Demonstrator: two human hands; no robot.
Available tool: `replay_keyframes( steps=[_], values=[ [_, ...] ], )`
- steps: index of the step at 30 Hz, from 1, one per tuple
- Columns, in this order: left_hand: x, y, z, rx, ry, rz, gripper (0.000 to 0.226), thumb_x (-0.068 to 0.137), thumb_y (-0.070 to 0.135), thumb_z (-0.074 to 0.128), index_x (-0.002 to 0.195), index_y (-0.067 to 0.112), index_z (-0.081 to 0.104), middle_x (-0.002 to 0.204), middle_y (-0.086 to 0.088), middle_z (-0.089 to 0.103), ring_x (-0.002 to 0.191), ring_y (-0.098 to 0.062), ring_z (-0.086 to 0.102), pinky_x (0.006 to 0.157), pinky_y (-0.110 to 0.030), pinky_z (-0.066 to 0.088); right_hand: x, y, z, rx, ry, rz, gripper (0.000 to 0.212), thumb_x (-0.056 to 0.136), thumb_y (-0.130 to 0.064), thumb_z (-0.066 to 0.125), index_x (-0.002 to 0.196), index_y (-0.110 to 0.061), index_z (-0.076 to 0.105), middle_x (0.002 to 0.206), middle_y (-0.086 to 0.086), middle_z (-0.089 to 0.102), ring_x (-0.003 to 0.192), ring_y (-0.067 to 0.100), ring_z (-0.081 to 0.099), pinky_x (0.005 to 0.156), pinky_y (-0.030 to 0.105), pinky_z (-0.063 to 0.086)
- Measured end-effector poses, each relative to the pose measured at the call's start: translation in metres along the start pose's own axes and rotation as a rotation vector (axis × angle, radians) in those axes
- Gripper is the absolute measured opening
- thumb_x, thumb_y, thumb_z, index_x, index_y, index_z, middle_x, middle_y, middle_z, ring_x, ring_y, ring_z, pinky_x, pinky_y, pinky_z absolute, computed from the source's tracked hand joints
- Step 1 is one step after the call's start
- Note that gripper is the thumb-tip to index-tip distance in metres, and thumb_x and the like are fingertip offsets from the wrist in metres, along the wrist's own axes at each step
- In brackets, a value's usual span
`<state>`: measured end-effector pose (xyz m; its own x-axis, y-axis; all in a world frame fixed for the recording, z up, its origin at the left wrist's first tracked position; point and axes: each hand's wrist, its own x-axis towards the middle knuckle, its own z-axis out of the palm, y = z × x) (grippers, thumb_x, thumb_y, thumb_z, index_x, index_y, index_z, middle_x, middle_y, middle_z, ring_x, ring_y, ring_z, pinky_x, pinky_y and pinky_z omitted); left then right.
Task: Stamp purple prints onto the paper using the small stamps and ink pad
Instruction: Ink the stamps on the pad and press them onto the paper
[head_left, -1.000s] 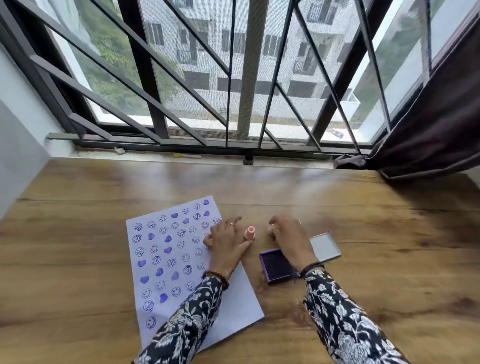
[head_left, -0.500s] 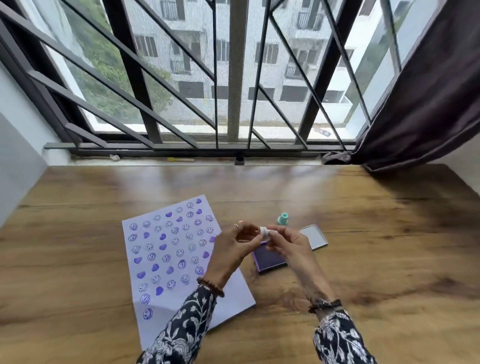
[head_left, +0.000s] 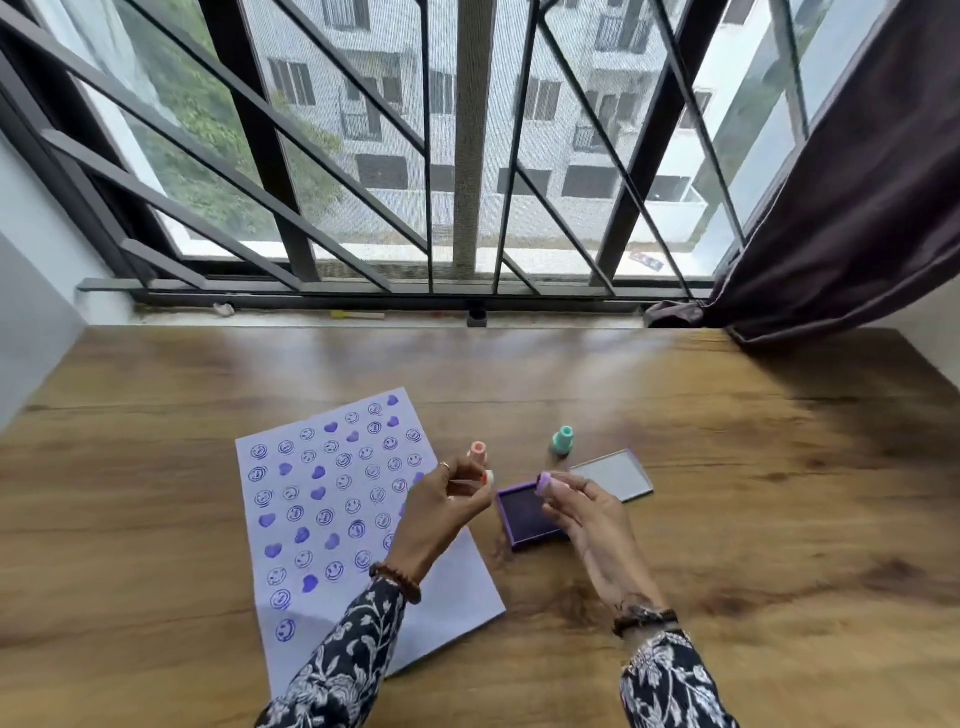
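The white paper (head_left: 332, 551) lies on the table's left side, covered with purple smiley and heart prints. My left hand (head_left: 439, 512) hovers over its right edge, pinching a small white and orange cap (head_left: 487, 478). My right hand (head_left: 589, 519) is raised above the open purple ink pad (head_left: 522, 519) and holds a small stamp with a purple end (head_left: 545, 484) between the fingertips. An orange stamp (head_left: 478, 451) stands upright just behind my left hand. A teal stamp (head_left: 562, 440) stands upright behind the pad.
The ink pad's grey lid (head_left: 615, 475) lies flat to the right of the pad. The wooden table (head_left: 753, 519) runs back to a barred window; a dark curtain (head_left: 841, 208) hangs at the right.
A second ago both hands rested low by the orange stamp. They then met on one small piece above the pad. Now they have parted, cap in the left, stamp in the right.
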<state>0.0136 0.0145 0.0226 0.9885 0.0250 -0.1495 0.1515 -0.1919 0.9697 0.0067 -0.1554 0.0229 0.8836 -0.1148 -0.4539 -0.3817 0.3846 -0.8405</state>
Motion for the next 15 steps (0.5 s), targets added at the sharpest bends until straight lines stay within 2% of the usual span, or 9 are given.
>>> replay_keyframes(
  steps=[3, 5, 8, 11, 13, 15],
  values=[
    [0.002, -0.009, 0.001, 0.069, -0.078, -0.04, 0.006, 0.079, 0.019, 0.066, 0.083, 0.019, 0.062, 0.08, 0.001, 0.067, 0.076, -0.016, 0.065, 0.078, -0.023, 0.051, -0.005, 0.004, 0.002, -0.681, 0.15, -0.229, 0.007, 0.079, -0.02, 0.071, 0.084, -0.015, 0.069, 0.086, 0.007, 0.07, 0.08, 0.017, 0.063, 0.071, 0.032, 0.053],
    [0.003, -0.013, 0.003, 0.11, -0.113, -0.042, 0.007, 0.079, 0.022, 0.066, 0.082, 0.024, 0.06, 0.086, -0.002, 0.069, 0.074, -0.019, 0.065, 0.08, -0.036, 0.053, -0.012, 0.008, 0.008, -0.98, 0.197, -0.375, 0.012, 0.083, -0.026, 0.066, 0.084, -0.015, 0.067, 0.085, 0.006, 0.066, 0.08, 0.02, 0.059, 0.073, 0.039, 0.05],
    [0.003, -0.017, 0.004, 0.101, -0.123, -0.043, 0.01, 0.077, 0.021, 0.066, 0.079, 0.028, 0.059, 0.088, 0.002, 0.07, 0.068, -0.007, 0.062, 0.077, -0.036, 0.054, -0.02, 0.016, 0.017, -1.223, 0.195, -0.479, 0.016, 0.09, -0.025, 0.055, 0.088, -0.011, 0.063, 0.088, 0.008, 0.061, 0.079, 0.026, 0.059, 0.069, 0.041, 0.049],
    [0.005, -0.023, 0.005, 0.056, -0.125, -0.057, 0.012, 0.077, 0.02, 0.067, 0.078, 0.03, 0.06, 0.085, 0.006, 0.069, 0.064, 0.008, 0.06, 0.072, -0.026, 0.051, -0.024, 0.021, 0.022, -1.411, 0.206, -0.566, 0.016, 0.093, -0.021, 0.052, 0.086, -0.009, 0.06, 0.084, 0.01, 0.06, 0.07, 0.029, 0.061, 0.057, 0.037, 0.047],
    [0.008, -0.025, 0.005, 0.051, -0.119, -0.058, 0.011, 0.078, 0.021, 0.067, 0.079, 0.029, 0.06, 0.084, 0.006, 0.07, 0.064, 0.01, 0.06, 0.071, -0.022, 0.05, -0.023, 0.019, 0.023, -1.442, 0.187, -0.598, 0.015, 0.092, -0.018, 0.054, 0.083, -0.008, 0.06, 0.081, 0.012, 0.061, 0.066, 0.03, 0.062, 0.053, 0.035, 0.046],
    [0.01, -0.026, 0.006, 0.048, -0.111, -0.059, 0.01, 0.079, 0.021, 0.067, 0.079, 0.027, 0.06, 0.084, 0.005, 0.07, 0.066, 0.005, 0.062, 0.072, -0.024, 0.052, -0.017, 0.015, 0.022, -1.469, 0.147, -0.555, 0.016, 0.093, -0.02, 0.052, 0.088, -0.008, 0.06, 0.087, 0.011, 0.061, 0.074, 0.029, 0.062, 0.06, 0.035, 0.045]
  ],
)
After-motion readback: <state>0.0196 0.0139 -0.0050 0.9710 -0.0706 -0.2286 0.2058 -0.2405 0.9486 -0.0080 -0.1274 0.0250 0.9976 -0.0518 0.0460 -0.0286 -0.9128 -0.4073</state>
